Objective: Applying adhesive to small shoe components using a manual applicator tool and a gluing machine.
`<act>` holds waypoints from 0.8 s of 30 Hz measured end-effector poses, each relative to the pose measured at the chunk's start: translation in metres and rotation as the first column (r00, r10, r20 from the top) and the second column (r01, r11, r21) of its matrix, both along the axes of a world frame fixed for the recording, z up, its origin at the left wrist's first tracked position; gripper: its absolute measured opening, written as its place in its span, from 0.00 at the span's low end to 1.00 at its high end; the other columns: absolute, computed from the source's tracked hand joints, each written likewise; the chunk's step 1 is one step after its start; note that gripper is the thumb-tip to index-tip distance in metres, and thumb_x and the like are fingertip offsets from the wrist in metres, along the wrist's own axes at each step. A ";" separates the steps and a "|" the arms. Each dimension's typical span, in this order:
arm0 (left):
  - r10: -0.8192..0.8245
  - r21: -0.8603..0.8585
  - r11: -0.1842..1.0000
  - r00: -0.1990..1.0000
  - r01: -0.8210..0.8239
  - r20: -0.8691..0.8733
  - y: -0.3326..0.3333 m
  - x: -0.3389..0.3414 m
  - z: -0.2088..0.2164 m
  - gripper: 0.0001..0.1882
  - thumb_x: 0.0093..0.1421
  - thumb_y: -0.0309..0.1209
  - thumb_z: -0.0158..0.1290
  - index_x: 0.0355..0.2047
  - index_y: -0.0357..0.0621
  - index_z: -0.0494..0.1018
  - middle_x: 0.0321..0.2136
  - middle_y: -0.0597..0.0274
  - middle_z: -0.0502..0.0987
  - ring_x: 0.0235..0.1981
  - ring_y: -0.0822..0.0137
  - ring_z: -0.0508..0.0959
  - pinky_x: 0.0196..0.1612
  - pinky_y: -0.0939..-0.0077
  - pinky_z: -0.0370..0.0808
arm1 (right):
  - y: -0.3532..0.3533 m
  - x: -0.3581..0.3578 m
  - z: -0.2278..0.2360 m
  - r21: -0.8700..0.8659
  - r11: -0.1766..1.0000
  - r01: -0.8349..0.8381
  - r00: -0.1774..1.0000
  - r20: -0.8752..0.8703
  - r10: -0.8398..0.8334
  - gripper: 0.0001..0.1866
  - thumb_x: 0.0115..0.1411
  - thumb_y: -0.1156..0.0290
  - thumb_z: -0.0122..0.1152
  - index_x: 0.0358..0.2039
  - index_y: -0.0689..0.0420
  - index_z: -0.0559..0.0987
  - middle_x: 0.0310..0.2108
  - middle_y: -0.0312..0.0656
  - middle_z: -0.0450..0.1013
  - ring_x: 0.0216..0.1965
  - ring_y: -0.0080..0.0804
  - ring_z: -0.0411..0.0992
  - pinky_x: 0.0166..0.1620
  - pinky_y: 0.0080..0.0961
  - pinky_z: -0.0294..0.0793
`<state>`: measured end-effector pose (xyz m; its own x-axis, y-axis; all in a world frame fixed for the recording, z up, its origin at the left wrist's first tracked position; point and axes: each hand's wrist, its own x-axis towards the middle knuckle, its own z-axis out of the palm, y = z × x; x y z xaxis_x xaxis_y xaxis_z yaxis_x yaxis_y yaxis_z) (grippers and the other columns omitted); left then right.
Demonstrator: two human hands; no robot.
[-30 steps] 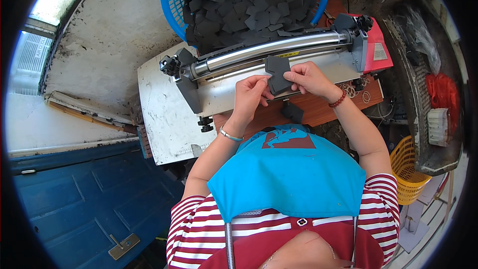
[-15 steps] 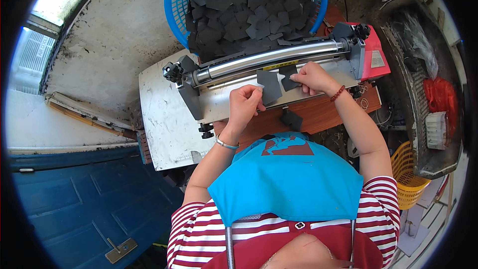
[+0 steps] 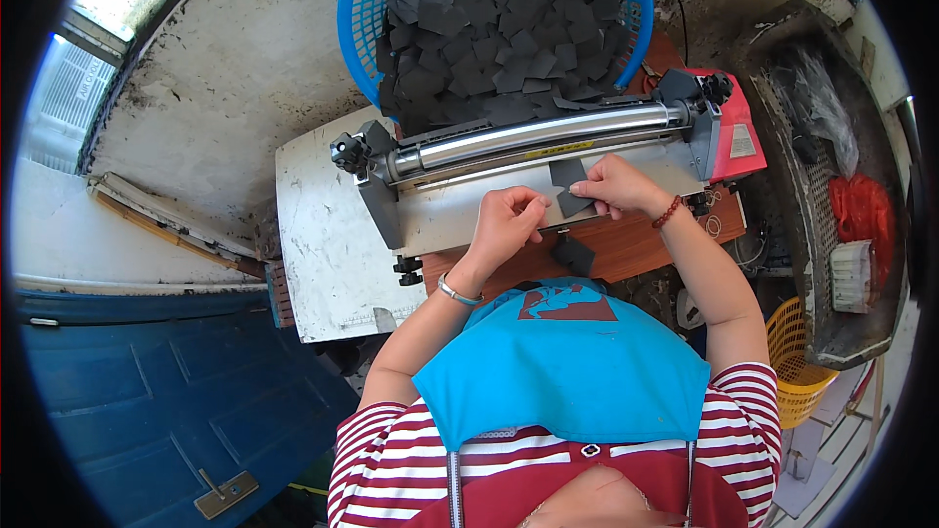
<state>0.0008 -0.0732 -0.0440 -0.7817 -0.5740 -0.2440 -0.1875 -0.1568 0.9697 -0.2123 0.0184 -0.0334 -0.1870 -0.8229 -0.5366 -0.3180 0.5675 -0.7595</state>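
Observation:
A dark grey flat piece (image 3: 567,176) lies over the front plate of a roller machine (image 3: 460,198). My right hand (image 3: 616,186) pinches this piece at its right edge. Just to its left, my left hand (image 3: 511,220) is closed, thumb and forefinger together near the piece. Whether something small sits between those fingertips is too fine to make out. The machine's shiny metal roller (image 3: 548,129) runs across behind both hands. Another dark piece (image 3: 573,255) lies below the hands, by the brown wooden board (image 3: 626,240).
Behind the machine stands a blue basket (image 3: 360,34) heaped with dark flat pieces (image 3: 489,39). Black knobs (image 3: 354,151) stick out at the machine's ends. A grimy trough (image 3: 849,337) with a red bag (image 3: 863,220) and a yellow basket (image 3: 794,386) are at the right.
The dark piece my left hand held is no longer seen in it. That hand has shifted slightly right and nearer me. My right hand still grips a dark piece. The whole view has shifted slightly.

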 end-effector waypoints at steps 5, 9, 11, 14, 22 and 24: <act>-0.043 -0.024 0.999 0.998 0.042 -0.048 0.002 0.001 -0.007 0.11 0.62 0.31 0.50 0.37 0.38 0.78 0.24 0.65 0.78 0.20 0.78 0.76 0.19 0.88 0.68 | -0.015 -0.002 -0.010 -0.126 0.963 0.237 0.955 -0.153 -0.255 0.22 0.61 0.56 0.58 0.19 0.62 0.77 0.12 0.37 0.71 0.09 0.21 0.67 0.13 0.21 0.64; -0.111 0.009 0.994 0.994 0.111 -0.002 0.004 0.012 -0.001 0.12 0.63 0.32 0.50 0.38 0.37 0.78 0.23 0.66 0.77 0.20 0.80 0.75 0.20 0.89 0.68 | 0.004 -0.002 -0.022 -0.359 0.916 0.181 0.955 -0.158 -0.250 0.22 0.61 0.55 0.59 0.20 0.61 0.77 0.13 0.35 0.69 0.10 0.19 0.65 0.15 0.18 0.63; -0.217 0.090 0.973 0.975 0.212 0.048 0.010 0.021 0.001 0.12 0.63 0.31 0.49 0.39 0.37 0.78 0.23 0.66 0.77 0.22 0.80 0.75 0.23 0.88 0.69 | 0.028 0.007 -0.013 -0.403 0.899 0.172 0.973 -0.073 -0.219 0.21 0.62 0.56 0.59 0.20 0.60 0.76 0.13 0.32 0.68 0.11 0.15 0.63 0.14 0.15 0.60; -0.441 0.095 0.896 0.893 0.433 0.087 0.024 0.026 -0.024 0.12 0.63 0.31 0.49 0.40 0.35 0.77 0.24 0.66 0.78 0.25 0.79 0.75 0.27 0.85 0.72 | 0.074 0.023 -0.016 -0.234 0.955 0.183 0.983 0.043 -0.178 0.21 0.62 0.57 0.59 0.20 0.59 0.76 0.12 0.31 0.67 0.11 0.14 0.63 0.14 0.13 0.60; -0.549 -0.191 0.755 0.764 0.627 0.339 0.053 0.005 -0.164 0.16 0.59 0.35 0.50 0.44 0.38 0.76 0.36 0.55 0.80 0.35 0.67 0.79 0.37 0.73 0.75 | 0.119 0.050 -0.154 -0.075 0.995 0.062 0.822 -0.561 -0.094 0.21 0.55 0.54 0.62 0.38 0.60 0.78 0.35 0.53 0.75 0.39 0.50 0.74 0.40 0.43 0.74; -0.539 0.033 0.812 0.728 0.583 0.424 0.060 -0.003 -0.177 0.17 0.60 0.35 0.50 0.45 0.39 0.75 0.37 0.55 0.79 0.36 0.66 0.79 0.36 0.71 0.76 | 0.111 0.068 -0.159 -0.009 1.000 0.019 0.794 -0.608 -0.021 0.26 0.54 0.53 0.63 0.47 0.59 0.75 0.43 0.55 0.71 0.45 0.53 0.72 0.43 0.45 0.74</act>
